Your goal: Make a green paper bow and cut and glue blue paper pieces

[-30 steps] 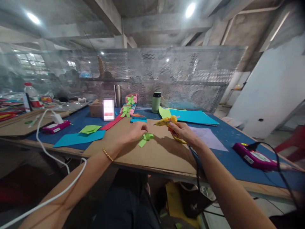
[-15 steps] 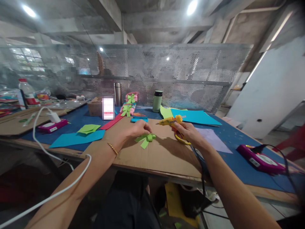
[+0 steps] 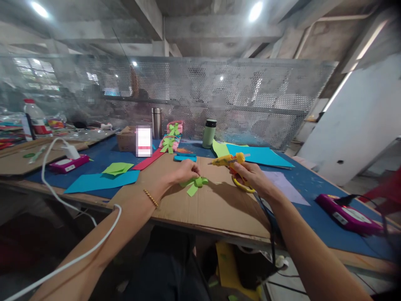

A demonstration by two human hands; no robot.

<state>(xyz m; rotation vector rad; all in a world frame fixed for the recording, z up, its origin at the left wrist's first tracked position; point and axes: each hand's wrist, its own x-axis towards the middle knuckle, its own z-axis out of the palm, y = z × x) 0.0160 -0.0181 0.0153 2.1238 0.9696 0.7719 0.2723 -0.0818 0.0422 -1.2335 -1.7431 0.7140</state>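
- Magenta pwr box w/ white plug sitting on blue tabletop.
- Blue sheet lying near it, green paper pcs resting on its far edge.
- L hand pinching top of green paper bow, bow lying mid cardbd sheet.
- R hand wrapping round yellow glue gun, nozzle pointing L, hovering above cardbd, apart from bow.
- Lilac sheet lying R of R hand.
- 2nd magenta box sitting far R, w/ black cord plugging in.
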